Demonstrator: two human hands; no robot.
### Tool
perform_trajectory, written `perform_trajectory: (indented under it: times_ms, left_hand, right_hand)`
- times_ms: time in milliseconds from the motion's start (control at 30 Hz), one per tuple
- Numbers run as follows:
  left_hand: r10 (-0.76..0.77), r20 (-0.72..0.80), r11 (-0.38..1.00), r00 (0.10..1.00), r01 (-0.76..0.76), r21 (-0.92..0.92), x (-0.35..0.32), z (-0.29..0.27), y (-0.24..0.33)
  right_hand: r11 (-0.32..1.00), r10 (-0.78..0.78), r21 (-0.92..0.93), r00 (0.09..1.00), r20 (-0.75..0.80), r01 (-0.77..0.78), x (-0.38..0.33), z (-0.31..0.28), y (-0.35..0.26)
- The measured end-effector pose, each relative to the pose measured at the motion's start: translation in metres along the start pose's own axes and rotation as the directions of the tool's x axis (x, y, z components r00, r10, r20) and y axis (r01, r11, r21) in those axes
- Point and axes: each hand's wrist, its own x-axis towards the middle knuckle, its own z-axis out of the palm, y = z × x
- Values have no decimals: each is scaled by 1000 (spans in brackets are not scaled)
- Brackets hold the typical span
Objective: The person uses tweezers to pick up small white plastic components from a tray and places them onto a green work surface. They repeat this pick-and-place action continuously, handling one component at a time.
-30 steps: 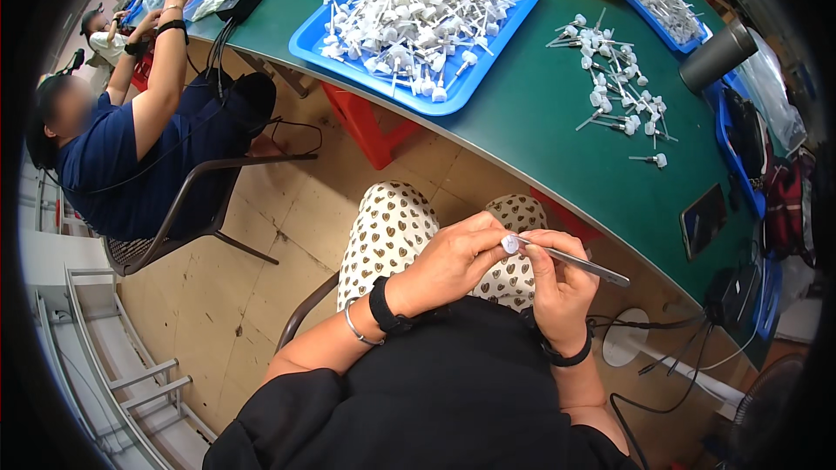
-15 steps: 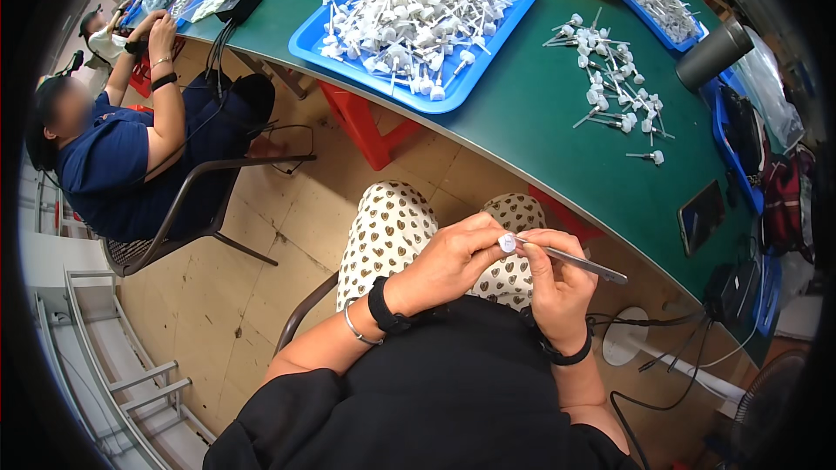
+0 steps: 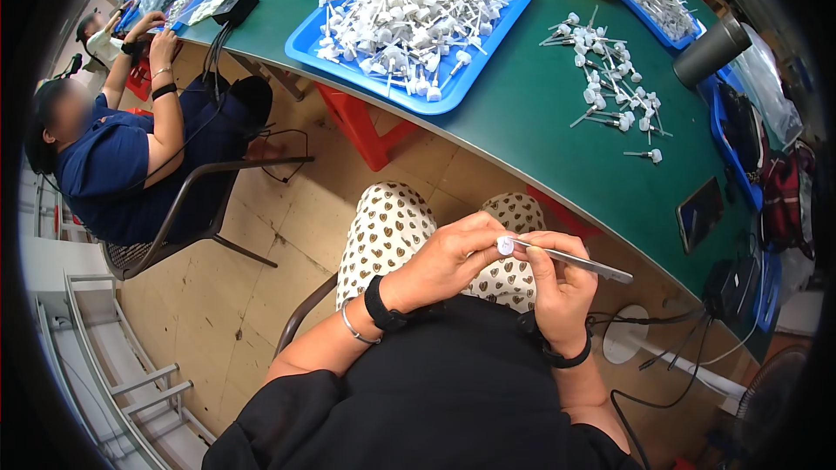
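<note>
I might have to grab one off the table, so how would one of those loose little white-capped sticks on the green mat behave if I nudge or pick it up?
The loose white-capped sticks look thin and small, so probably very light and easily scattered by a nudge. Round caps on narrow stems suggest each would roll in an arc, not straight. The one pinched between the left hand and right hand stays straight, so likely stiff.

She wears a black top, sleeves pushed up, and cream trousers dotted with dark hearts. Near the left hand: a black band and thin bangle. Near the right hand: a black band.
</note>
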Motion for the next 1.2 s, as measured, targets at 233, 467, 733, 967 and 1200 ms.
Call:
perform_trajectory:
  times_ms: [233, 467, 733, 967, 1200]
  left_hand:
    - [-9, -35, 1000, 999, 10, 19, -4, 3, -4]
    - [-61, -54, 998, 997, 61, 6, -6, 4, -4]
    - [32, -90, 994, 995, -23, 103, -5, 6, -3]
    - [-20, -66, 999, 998, 23, 44, -8, 3, -6]
    - [-54, -48, 999, 997, 53, -9, -7, 3, -9]
  right_hand:
    - [999, -35, -36, 998, 51, 37, -2, -4, 7]
    - [989, 0, 146, 1000, -27, 4, -7, 1, 15]
    - [986, -96, -137, 995, 2, 96, -6, 1, 14]
    - [969, -88, -221, 992, 92, 107, -2, -3, 6]
    - [993, -84, -82, 996, 27, 86, -6, -1, 12]
